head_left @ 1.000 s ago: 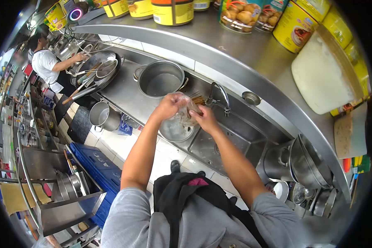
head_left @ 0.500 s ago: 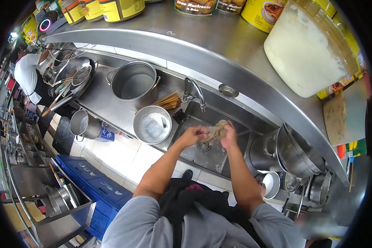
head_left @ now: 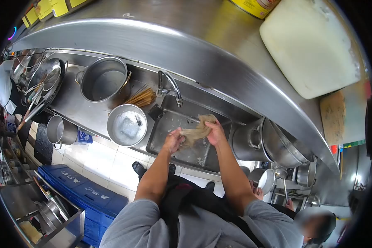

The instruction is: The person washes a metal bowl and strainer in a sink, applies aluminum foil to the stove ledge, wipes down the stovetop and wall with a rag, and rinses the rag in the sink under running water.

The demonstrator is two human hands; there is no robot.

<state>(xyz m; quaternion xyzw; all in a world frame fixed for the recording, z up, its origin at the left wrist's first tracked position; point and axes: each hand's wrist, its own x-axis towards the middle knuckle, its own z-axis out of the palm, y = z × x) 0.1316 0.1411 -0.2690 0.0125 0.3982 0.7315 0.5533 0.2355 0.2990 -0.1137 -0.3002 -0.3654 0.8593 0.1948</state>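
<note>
Above the steel sink (head_left: 163, 144), both hands hold a limp, beige-brown cloth-like piece (head_left: 197, 131) stretched loosely between them. It looks thin and wet, but its exact kind cannot be made out. My left hand (head_left: 174, 139) is closed on its lower left end, fingers curled. My right hand (head_left: 215, 132) pinches the upper right end. Pale bits lie scattered on the sink floor underneath. Behind the piece, the curved faucet (head_left: 170, 86) arches over the basin. Left of the sink stands a metal bowl (head_left: 110, 131) with whitish, foamy-looking contents.
A large pot (head_left: 105, 79) and a bundle of wooden sticks (head_left: 141, 98) stand left of the faucet. Stacked pots (head_left: 247, 141) crowd the right side. A steel shelf (head_left: 186, 37) overhangs the sink. Blue bins (head_left: 84, 194) are behind left. Another person (head_left: 316, 225) is close at right.
The bunched cloth-like piece is now spread out between my hands. The view has shifted right, and more of the person at lower right shows, holding a pan and a ladle.
</note>
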